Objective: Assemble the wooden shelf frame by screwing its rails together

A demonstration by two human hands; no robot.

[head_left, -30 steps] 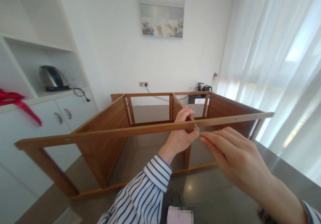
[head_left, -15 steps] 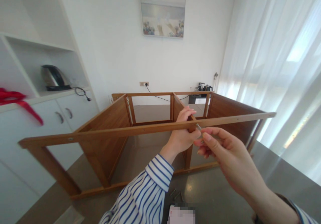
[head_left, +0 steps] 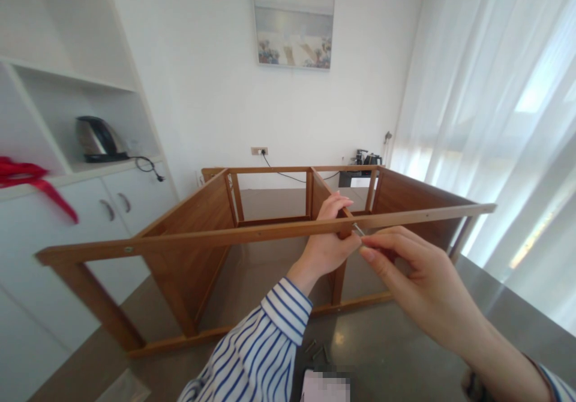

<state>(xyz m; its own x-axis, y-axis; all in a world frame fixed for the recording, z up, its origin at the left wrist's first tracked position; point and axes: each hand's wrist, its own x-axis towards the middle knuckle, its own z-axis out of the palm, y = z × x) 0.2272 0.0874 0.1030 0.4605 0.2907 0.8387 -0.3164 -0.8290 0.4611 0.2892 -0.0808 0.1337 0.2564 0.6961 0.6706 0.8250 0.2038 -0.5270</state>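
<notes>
A brown wooden frame (head_left: 216,238) with panels and rails lies across the floor before me. My left hand (head_left: 324,240) is closed around the middle joint, its fingers over the top of the upright panel (head_left: 321,189) and its thumb below the front rail. Just right of that thumb, my right hand (head_left: 416,276) pinches a thin metal rod (head_left: 358,230) between thumb and fingertips. The rod's far end meets the front rail at the joint. Whether it is a hex key or a screw I cannot tell.
Several loose screws (head_left: 318,351) lie on the grey floor near a pale, blurred item (head_left: 326,387). A clear plastic bag (head_left: 125,388) is at lower left. White cabinets with a kettle (head_left: 96,138) stand left; sheer curtains (head_left: 481,120) hang right.
My right hand has turned and shifted slightly right, its fingers now drawn together at the rod's near end. The left hand keeps its hold on the frame.
</notes>
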